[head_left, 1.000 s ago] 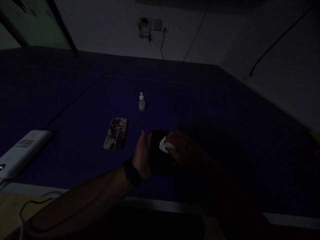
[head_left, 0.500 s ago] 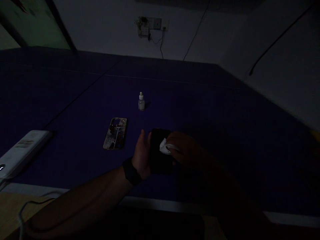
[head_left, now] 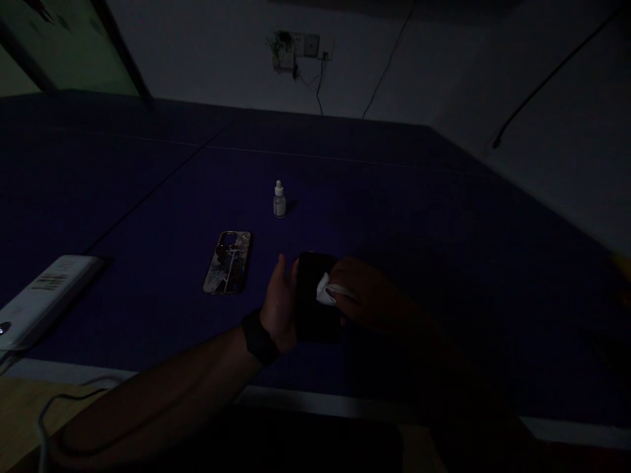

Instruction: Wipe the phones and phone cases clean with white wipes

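My left hand (head_left: 280, 305), with a dark watch on its wrist, is closed around a black phone (head_left: 315, 325) from beneath and along its left edge. The thumb points up beside it. In my right hand (head_left: 362, 292) a crumpled white tissue (head_left: 324, 290) is pinched, pressed against the phone's dark face. A patterned phone case (head_left: 228, 263) with a camera cut-out lies flat to the left of my hands. Beyond it stands a small dropper bottle (head_left: 279, 201) with a white cap and label, upright on the purple-blue table (head_left: 374, 203).
A white, long device (head_left: 49, 292), perhaps a power strip, rests at the table's left, its cable (head_left: 42, 424) trailing off the near edge. Sockets with plugs (head_left: 300, 49) are on the far wall. A dark cable (head_left: 537, 92) hangs along the right wall.
The tissue and my right hand have shifted very slightly to the right on the phone. My left hand and the things on the table stay where they were.
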A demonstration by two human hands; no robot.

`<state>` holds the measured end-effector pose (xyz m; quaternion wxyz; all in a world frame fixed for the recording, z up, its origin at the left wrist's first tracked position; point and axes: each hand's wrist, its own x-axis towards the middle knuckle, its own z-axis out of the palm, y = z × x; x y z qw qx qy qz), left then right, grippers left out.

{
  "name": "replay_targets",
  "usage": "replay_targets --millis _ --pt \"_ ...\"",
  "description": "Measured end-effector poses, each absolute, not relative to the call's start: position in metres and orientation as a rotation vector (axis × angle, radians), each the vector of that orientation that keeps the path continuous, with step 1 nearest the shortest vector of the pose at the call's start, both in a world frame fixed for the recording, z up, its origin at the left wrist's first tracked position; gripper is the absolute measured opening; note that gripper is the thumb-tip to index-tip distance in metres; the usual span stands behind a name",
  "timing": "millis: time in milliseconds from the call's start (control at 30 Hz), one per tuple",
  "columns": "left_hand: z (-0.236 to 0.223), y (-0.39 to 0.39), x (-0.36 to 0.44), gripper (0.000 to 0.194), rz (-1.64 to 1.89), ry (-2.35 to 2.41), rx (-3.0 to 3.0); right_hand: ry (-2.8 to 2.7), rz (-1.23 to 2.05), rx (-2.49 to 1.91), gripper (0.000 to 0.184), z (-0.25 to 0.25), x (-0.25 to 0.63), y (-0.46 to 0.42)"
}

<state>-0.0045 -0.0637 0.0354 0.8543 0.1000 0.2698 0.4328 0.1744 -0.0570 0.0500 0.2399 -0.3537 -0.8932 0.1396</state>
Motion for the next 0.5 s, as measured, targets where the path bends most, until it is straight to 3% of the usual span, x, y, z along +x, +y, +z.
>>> replay_targets --millis 300,500 --pt "0.0403 -0.0619 -0.0083 0.054 0.901 0.54 0.218 -2.279 0.254 -1.038 0.01 0.0425 0.1707 -0.053" --pt "0.0375 -0.0612 -0.0058 0.053 0.96 0.576 0.222 -2.409 0.35 -0.933 0.024 0.0456 0.1697 -0.0556"
